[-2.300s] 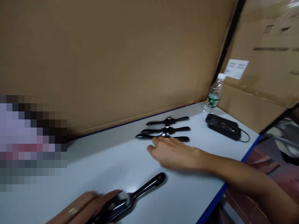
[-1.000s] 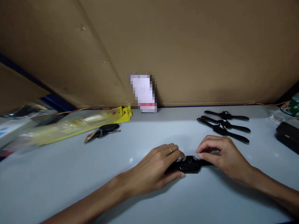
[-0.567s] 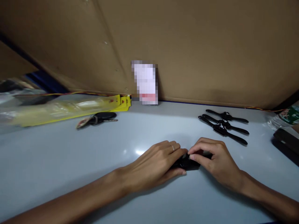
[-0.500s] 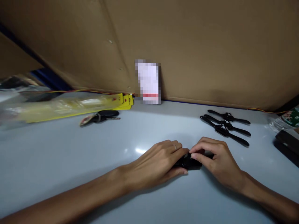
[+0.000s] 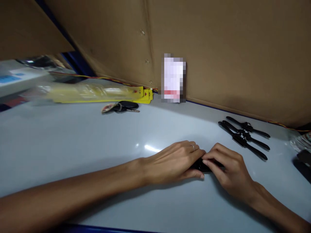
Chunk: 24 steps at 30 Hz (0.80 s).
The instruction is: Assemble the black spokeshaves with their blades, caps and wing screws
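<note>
A black watch (image 5: 202,165) lies on the pale table (image 5: 73,139), almost wholly covered by my two hands. My left hand (image 5: 173,161) lies over its left part with fingers curled around it; a ring is on one finger. My right hand (image 5: 228,170) pinches the watch from the right, fingertips meeting the left hand's. Three more black watches (image 5: 244,136) lie side by side with straps stretched out, a little to the right and behind my right hand.
Yellow packaged strips (image 5: 97,94) lie at the back left, with a bunch of keys (image 5: 121,106) in front of them. A blurred-out card (image 5: 173,78) leans on the cardboard wall (image 5: 218,48). A dark device (image 5: 302,163) and a clear bottle (image 5: 301,142) sit at the right edge.
The view swung left from the row of watches to my hands. Both hands came together on one watch and closed in until the watch face is hidden under the fingers.
</note>
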Each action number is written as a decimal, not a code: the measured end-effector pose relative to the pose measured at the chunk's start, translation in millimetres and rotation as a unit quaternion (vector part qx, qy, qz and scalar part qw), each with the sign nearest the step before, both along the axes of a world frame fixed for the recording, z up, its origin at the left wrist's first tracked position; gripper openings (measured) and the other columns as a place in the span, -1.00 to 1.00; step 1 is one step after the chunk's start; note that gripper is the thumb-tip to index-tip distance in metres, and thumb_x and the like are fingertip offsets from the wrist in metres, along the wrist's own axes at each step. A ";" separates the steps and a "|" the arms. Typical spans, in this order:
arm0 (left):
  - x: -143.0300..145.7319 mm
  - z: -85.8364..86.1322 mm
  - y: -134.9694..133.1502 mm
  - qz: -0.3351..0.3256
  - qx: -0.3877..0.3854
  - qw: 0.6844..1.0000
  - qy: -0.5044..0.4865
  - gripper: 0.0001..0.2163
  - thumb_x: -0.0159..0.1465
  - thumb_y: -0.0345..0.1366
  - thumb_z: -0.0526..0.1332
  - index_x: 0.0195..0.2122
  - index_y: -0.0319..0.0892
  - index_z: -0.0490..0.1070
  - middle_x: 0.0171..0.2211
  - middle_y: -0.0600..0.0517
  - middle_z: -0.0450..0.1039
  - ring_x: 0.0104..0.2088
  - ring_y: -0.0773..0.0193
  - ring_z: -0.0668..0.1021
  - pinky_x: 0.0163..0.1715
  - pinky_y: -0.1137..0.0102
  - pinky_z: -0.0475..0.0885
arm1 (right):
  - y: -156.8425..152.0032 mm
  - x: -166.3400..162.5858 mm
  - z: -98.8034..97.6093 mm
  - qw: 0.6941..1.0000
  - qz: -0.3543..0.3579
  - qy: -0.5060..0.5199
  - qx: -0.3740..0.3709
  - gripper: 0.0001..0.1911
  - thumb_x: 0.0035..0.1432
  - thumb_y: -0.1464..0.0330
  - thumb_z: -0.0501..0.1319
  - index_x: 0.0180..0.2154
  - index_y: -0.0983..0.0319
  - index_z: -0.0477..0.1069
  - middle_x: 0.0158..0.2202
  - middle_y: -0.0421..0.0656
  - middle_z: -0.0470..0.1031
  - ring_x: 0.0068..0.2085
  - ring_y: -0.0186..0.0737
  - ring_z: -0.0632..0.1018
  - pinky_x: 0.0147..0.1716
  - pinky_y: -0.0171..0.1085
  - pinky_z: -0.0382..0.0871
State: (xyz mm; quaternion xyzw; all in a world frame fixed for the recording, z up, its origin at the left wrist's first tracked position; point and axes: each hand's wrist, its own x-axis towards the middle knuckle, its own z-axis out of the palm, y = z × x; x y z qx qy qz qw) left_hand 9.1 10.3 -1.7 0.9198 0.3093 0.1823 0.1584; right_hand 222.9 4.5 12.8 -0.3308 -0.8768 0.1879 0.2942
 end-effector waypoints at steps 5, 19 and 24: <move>0.1 1.3 -0.2 0.000 0.012 1.000 0.015 -0.69 0.35 -0.06 0.31 -0.16 -0.23 0.42 -0.32 0.01 0.46 -0.36 0.21 0.46 -0.36 0.34 0.34 | 2.8 -0.8 8.2 0.998 -0.025 0.020 -0.062 -0.88 0.26 0.48 0.25 -0.33 0.20 0.53 -0.38 -0.21 0.49 -0.32 -0.28 0.50 -0.31 -0.26 0.38; -0.7 4.0 -1.0 -0.008 0.034 0.999 0.017 -0.70 0.35 -0.07 0.31 -0.16 -0.25 0.48 -0.34 0.02 0.47 -0.37 0.22 0.47 -0.35 0.35 0.33 | 3.2 4.4 9.0 0.998 -0.037 0.005 -0.043 -0.85 0.30 0.48 0.23 -0.36 0.23 0.46 -0.44 -0.24 0.45 -0.36 -0.30 0.43 -0.34 -0.27 0.29; -0.3 6.4 -0.7 -0.008 0.019 0.999 0.025 -0.67 0.37 -0.08 0.28 -0.04 -0.26 0.48 -0.30 0.00 0.49 -0.30 0.18 0.51 -0.31 0.32 0.35 | -2.0 5.5 1.8 0.992 -0.019 -0.068 0.104 -0.79 0.36 0.53 0.14 -0.37 0.28 0.35 -0.43 -0.17 0.35 -0.35 -0.26 0.29 -0.33 -0.21 0.18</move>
